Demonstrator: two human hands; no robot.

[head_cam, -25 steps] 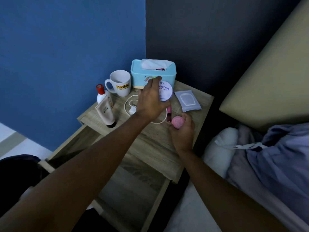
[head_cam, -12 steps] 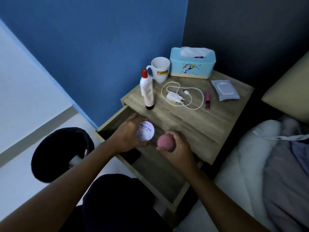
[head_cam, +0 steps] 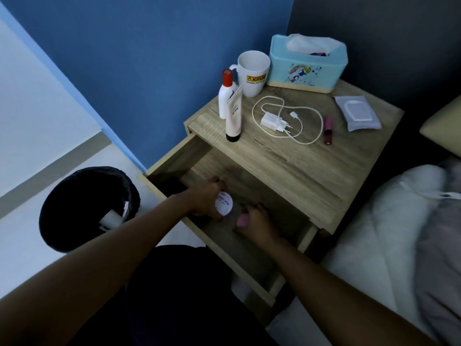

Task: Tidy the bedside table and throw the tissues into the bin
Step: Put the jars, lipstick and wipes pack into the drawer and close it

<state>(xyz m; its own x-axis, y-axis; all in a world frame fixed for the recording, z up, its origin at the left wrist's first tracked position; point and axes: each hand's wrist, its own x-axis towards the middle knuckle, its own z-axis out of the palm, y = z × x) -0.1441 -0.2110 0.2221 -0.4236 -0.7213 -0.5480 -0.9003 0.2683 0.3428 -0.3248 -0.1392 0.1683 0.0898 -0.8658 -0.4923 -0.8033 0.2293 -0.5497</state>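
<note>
My left hand point(head_cam: 203, 197) grips a round white-lidded jar point(head_cam: 223, 204) low inside the open drawer point(head_cam: 225, 172) of the wooden bedside table point(head_cam: 309, 161). Just to its right, my right hand point(head_cam: 257, 222) holds a small pink ball-shaped thing point(head_cam: 242, 220) down in the same drawer. On the table top lie a white charger with its cable point(head_cam: 277, 119), a dark pink lip tube point(head_cam: 328, 129), a wipes packet point(head_cam: 357, 112), a white bottle with a red cap point(head_cam: 225, 96), a cream tube point(head_cam: 234, 116), a white mug point(head_cam: 253, 71) and a light blue tissue box point(head_cam: 308, 64).
A black bin point(head_cam: 87, 208) stands on the floor left of the drawer, with white rubbish inside. A bed with white and grey bedding point(head_cam: 404, 221) lies right of the table. Blue wall behind, dark wall at the back right.
Both hands have carried the jar and the pink ball from the table top down into the open drawer. My head has tilted down and left, bringing the bin into view.
</note>
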